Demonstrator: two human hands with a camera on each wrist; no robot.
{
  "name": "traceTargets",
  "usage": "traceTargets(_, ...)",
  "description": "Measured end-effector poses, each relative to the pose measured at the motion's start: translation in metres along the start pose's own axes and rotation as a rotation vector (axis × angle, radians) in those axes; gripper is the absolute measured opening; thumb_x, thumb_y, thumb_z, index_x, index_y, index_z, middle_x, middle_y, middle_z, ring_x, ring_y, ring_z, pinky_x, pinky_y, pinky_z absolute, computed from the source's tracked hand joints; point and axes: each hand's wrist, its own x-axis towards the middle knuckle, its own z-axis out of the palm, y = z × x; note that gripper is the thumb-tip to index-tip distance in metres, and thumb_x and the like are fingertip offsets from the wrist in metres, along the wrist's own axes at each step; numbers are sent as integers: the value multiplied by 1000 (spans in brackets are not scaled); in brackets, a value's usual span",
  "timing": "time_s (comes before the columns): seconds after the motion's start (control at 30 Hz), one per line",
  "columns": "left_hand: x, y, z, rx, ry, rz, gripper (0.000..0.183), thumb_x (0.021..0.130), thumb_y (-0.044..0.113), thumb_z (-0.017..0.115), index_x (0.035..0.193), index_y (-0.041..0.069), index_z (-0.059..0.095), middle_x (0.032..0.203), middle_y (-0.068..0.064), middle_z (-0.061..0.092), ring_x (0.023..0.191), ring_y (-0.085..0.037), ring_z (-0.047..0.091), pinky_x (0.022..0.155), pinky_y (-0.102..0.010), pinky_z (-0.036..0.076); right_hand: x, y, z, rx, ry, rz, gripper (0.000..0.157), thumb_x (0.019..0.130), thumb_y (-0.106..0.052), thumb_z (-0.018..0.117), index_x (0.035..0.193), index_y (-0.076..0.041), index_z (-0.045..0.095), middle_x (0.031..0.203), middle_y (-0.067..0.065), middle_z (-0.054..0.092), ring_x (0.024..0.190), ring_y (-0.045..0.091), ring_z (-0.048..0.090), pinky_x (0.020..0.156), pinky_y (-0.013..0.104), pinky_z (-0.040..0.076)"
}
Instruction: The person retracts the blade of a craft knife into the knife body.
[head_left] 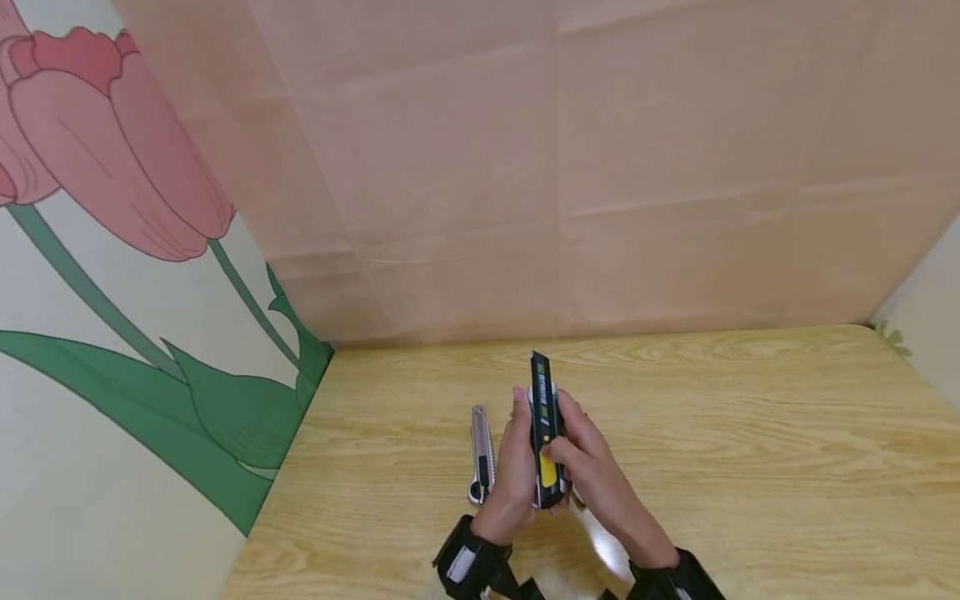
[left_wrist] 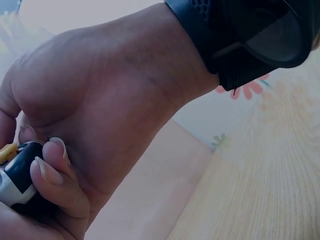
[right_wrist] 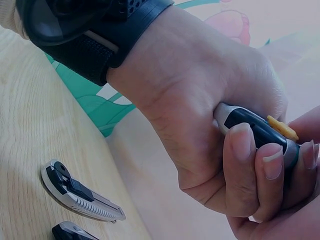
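Above the tabletop, both hands hold one black utility knife (head_left: 546, 408) with a yellow slider (head_left: 548, 471) and silver-grey edging, its narrow end pointing away. My left hand (head_left: 512, 479) grips it from the left, thumb up along its side. From the right, my right hand (head_left: 600, 479) holds it with the thumb at the slider. Curled fingertips rest against the black and silver body (right_wrist: 257, 131) in the right wrist view. Left of my left hand, a silver snap-off cutter (head_left: 482, 454) with a black slider lies on the table.
A dark-ended object (right_wrist: 72, 232) lies near the cutter, cut off by the right wrist frame. The wood-grain table (head_left: 750, 450) runs back to a pinkish-brown sheet (head_left: 555, 167). A wall with painted tulips (head_left: 112, 158) stands at left, another pale wall (head_left: 930, 325) at right.
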Motion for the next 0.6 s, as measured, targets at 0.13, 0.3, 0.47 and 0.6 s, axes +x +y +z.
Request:
traceTargets(0.13,0,0,0,0,3,-3,81,97,80,20,138,18,54,78,-5,58,48,-14,54,34,-24,43,0,1,-1,-3,-5,-2,58,89,6,44,145,-10,43,113,24,43,85,32,53,44,38,52)
traceTargets(0.3,0,-1,1,-21,-12,14,82,98,79,21,140,16,52,78,-5,57,48,-13,54,35,-24,44,0,2,-3,-1,-17,-1,61,90,5,44,148,-11,41,116,23,43,90,33,52,51,36,54)
traceTargets(0.47,0,-1,3,-8,-35,31,81,99,78,20,145,18,48,78,-6,57,49,-14,54,35,-25,45,-1,2,-7,16,-26,5,62,91,5,43,151,-10,38,119,24,45,90,30,54,58,34,55)
traceTargets(0.6,1,0,4,-9,-35,26,80,99,79,20,144,20,50,77,-7,57,48,-15,54,34,-26,44,1,1,-9,32,-37,-4,63,92,5,43,152,-11,36,120,24,47,91,30,55,61,32,54)
